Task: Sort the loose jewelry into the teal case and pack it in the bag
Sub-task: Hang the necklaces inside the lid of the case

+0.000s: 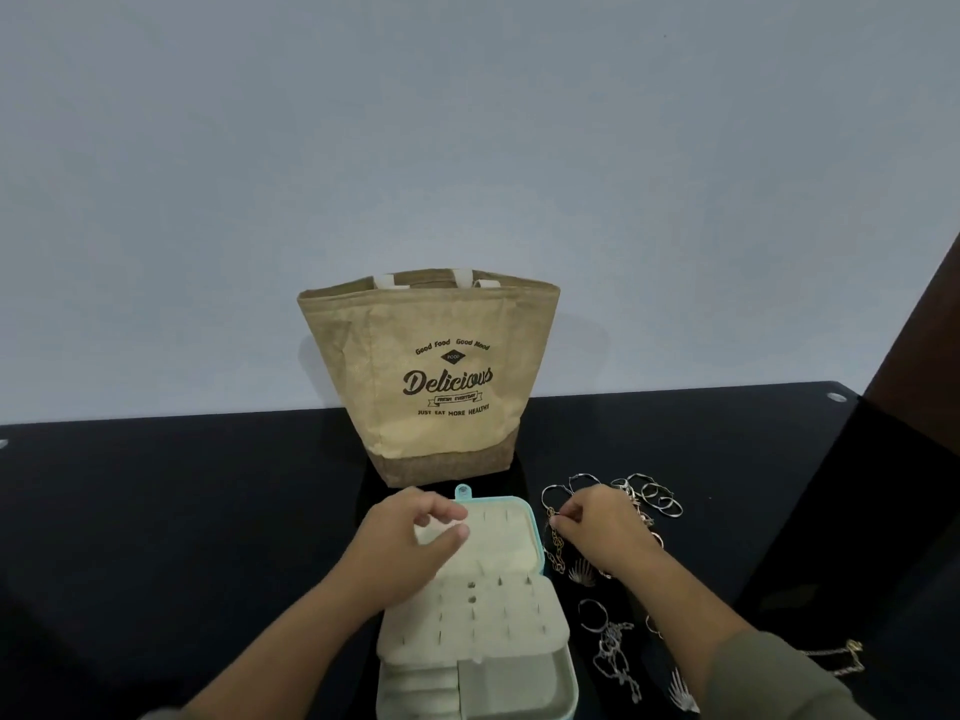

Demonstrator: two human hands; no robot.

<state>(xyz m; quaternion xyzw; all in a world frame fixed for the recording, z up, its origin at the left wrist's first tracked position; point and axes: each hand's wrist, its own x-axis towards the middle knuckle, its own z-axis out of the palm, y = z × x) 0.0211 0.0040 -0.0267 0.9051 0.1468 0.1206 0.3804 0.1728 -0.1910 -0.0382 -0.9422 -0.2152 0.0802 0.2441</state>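
Head: right hand (605, 527) pinches chain (557, 548) just beside teal case (539, 537).

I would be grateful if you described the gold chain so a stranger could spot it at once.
Find the tan tote bag at the back of the black table; the open teal case lies before it. Along the case's right edge runs the gold chain, pinched by the right hand. Unlike the silver rings nearby, it has large gold oval links.

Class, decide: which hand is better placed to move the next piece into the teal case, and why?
The right hand: it pinches the gold chain beside the teal case; the left hand is over the open lid.
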